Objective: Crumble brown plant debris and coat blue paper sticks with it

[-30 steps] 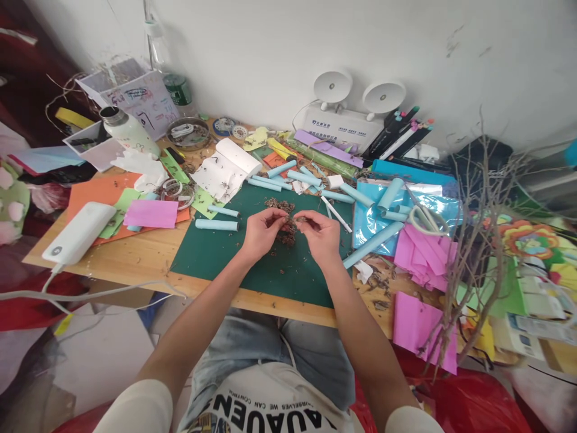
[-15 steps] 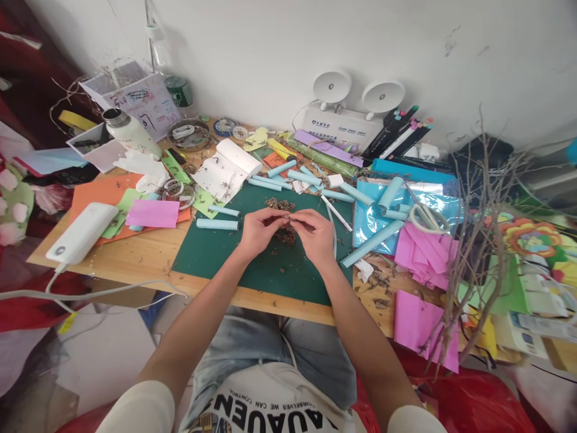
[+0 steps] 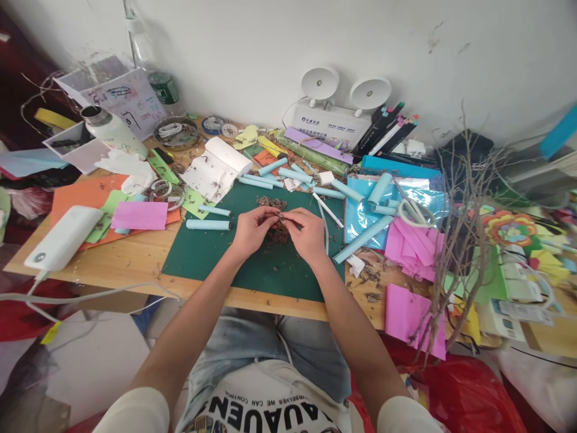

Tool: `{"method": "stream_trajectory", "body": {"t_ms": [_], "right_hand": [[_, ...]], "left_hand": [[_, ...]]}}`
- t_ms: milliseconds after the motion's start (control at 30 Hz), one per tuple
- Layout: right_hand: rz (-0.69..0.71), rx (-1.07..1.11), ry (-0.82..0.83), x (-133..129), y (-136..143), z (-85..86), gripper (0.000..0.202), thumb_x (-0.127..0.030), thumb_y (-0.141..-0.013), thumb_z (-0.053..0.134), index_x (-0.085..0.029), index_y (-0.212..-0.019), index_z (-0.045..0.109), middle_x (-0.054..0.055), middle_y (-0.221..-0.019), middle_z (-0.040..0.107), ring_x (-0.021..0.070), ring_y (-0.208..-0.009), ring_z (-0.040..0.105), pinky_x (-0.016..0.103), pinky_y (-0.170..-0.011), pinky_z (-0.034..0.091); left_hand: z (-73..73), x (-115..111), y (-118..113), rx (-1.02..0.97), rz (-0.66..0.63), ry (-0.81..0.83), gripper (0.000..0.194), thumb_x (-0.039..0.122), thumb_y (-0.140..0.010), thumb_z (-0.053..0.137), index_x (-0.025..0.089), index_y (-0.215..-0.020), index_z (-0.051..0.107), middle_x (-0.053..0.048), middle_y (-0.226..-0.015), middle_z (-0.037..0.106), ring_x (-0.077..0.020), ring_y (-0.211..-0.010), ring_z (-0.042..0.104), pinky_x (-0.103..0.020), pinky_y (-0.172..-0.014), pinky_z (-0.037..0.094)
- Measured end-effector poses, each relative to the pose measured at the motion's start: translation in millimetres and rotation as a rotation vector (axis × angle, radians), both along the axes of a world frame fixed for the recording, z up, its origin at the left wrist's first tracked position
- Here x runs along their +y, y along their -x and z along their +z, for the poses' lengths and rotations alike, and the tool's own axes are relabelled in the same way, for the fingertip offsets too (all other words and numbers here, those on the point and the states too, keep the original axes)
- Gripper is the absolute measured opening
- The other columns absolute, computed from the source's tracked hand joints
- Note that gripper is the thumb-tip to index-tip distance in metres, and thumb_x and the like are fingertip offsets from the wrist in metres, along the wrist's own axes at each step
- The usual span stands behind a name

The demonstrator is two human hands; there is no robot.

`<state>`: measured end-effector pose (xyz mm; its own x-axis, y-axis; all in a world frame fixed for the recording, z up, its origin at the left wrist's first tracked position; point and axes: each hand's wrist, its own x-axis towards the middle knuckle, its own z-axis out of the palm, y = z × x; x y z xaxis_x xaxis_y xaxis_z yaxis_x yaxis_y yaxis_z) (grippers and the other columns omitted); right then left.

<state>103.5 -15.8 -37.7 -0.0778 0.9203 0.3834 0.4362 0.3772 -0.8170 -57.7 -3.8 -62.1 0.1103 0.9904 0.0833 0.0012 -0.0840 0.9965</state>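
Note:
Over the green cutting mat [image 3: 202, 258], my left hand [image 3: 253, 230] and my right hand [image 3: 306, 233] meet fingertip to fingertip. Both are closed in a pinch on a small brown dried bit [image 3: 280, 215]. Behind and beneath the fingers lies a crumbly pile of brown dried plant matter [image 3: 278, 236], partly hidden by them. Left of my left hand are two light blue paper tubes, the larger one [image 3: 208, 225] nearer me. A white stick [image 3: 327, 210] and a pale cord lie just beyond my right hand.
More blue tubes [image 3: 295, 175] and a white paper roll [image 3: 228, 157] lie behind the mat. To the right are scissors [image 3: 417, 213], pink paper [image 3: 408, 313] and upright dry branches [image 3: 469, 258]. A white power bank [image 3: 65, 237] and a bottle [image 3: 115, 133] stand at the left.
The whole view has shifted slightly, so the table things appear further left. My hands remain together over the mat, with only small finger movement.

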Motion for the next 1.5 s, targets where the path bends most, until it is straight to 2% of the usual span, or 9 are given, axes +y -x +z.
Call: {"method": "stream_trajectory", "body": {"t_ms": [233, 433, 633, 800, 1033, 1133, 1233, 1333, 1500], "right_hand": [[-0.060, 0.007, 0.025, 4.6, -11.7, -2.8, 0.015, -0.025, -0.089, 0.058, -0.020, -0.089, 0.073, 0.005, -0.087, 0.070, 0.0175, -0.074, 0.065, 0.029, -0.066, 0.054], [0.072, -0.043, 0.006, 0.5, -5.3, 4.7, 0.026, -0.022, -0.085, 0.065, -0.024, -0.111, 0.072, 0.006, -0.105, 0.072, 0.0184, -0.089, 0.069, 0.031, -0.079, 0.056], [-0.006, -0.002, -0.019, -1.3, -1.8, -1.3, 0.013, -0.022, -0.086, 0.062, -0.022, -0.084, 0.075, 0.004, -0.086, 0.074, 0.0177, -0.078, 0.068, 0.031, -0.075, 0.055], [-0.084, 0.092, 0.097, 3.6, -10.0, -4.5, 0.016, -0.028, -0.087, 0.060, -0.021, -0.090, 0.074, 0.004, -0.087, 0.074, 0.0181, -0.075, 0.068, 0.030, -0.068, 0.055], [0.101, -0.327, 0.049, 0.8, -15.7, -1.7, 0.029, -0.019, -0.086, 0.057, -0.023, -0.110, 0.073, 0.007, -0.110, 0.071, 0.0241, -0.104, 0.065, 0.040, -0.097, 0.052], [0.189, -0.452, 0.082, -1.6, -16.2, -1.4, 0.041, -0.026, -0.080, 0.070, -0.023, -0.120, 0.069, 0.010, -0.117, 0.065, 0.0270, -0.108, 0.062, 0.042, -0.098, 0.052], [0.183, -0.460, 0.103, -0.1, -14.6, -3.4, 0.028, -0.017, -0.086, 0.060, -0.021, -0.110, 0.074, 0.010, -0.109, 0.068, 0.0242, -0.099, 0.065, 0.040, -0.094, 0.053], [0.096, -0.324, 0.074, 1.7, -12.9, -2.7, 0.026, -0.012, -0.088, 0.053, -0.020, -0.098, 0.075, 0.008, -0.098, 0.072, 0.0209, -0.091, 0.068, 0.036, -0.089, 0.055], [-0.036, 0.103, 0.159, 0.3, -10.9, 0.0, 0.019, -0.020, -0.082, 0.063, -0.020, -0.100, 0.070, 0.005, -0.090, 0.072, 0.0183, -0.080, 0.069, 0.033, -0.075, 0.060]], "left_hand": [[4.6, 1.5, 2.8, 0.129, 0.098, -0.004, 0.026, 0.042, -0.083, 0.068, 0.016, -0.082, 0.073, 0.000, -0.061, 0.064, -0.0122, -0.055, 0.058, -0.023, -0.056, 0.048], [3.3, 0.1, 1.9, 0.133, 0.045, -0.082, 0.027, 0.039, -0.085, 0.065, 0.016, -0.097, 0.074, -0.005, -0.086, 0.074, -0.0166, -0.072, 0.067, -0.028, -0.072, 0.055], [11.5, -6.1, 0.2, 0.192, -0.009, -0.095, 0.023, 0.035, -0.088, 0.062, 0.018, -0.103, 0.062, -0.002, -0.079, 0.071, -0.0144, -0.070, 0.066, -0.025, -0.070, 0.052], [9.8, -4.2, 5.3, 0.295, 0.055, -0.166, 0.018, 0.035, -0.092, 0.056, 0.019, -0.095, 0.063, 0.000, -0.076, 0.068, -0.0135, -0.066, 0.061, -0.024, -0.065, 0.047], [12.8, -3.0, 14.5, 0.725, 0.079, -0.460, 0.029, 0.035, -0.097, 0.048, 0.019, -0.084, 0.069, -0.008, -0.095, 0.067, -0.0218, -0.093, 0.058, -0.035, -0.085, 0.045], [19.0, -9.9, 18.6, 0.747, 0.116, -0.407, 0.031, 0.032, -0.100, 0.041, 0.019, -0.096, 0.069, -0.010, -0.101, 0.065, -0.0212, -0.093, 0.060, -0.034, -0.083, 0.048], [25.5, -16.9, 21.3, 0.711, 0.091, -0.340, 0.029, 0.029, -0.099, 0.041, 0.019, -0.104, 0.069, -0.009, -0.102, 0.066, -0.0207, -0.093, 0.063, -0.033, -0.082, 0.050], [30.5, -17.0, 17.8, 0.583, 0.055, -0.230, 0.025, 0.032, -0.093, 0.054, 0.019, -0.107, 0.070, -0.009, -0.102, 0.070, -0.0207, -0.088, 0.065, -0.033, -0.079, 0.053], [28.7, -0.9, -0.9, 0.225, -0.104, 0.032, 0.031, 0.038, -0.080, 0.072, 0.020, -0.104, 0.076, -0.007, -0.099, 0.076, -0.0232, -0.087, 0.070, -0.033, -0.079, 0.056]]}}
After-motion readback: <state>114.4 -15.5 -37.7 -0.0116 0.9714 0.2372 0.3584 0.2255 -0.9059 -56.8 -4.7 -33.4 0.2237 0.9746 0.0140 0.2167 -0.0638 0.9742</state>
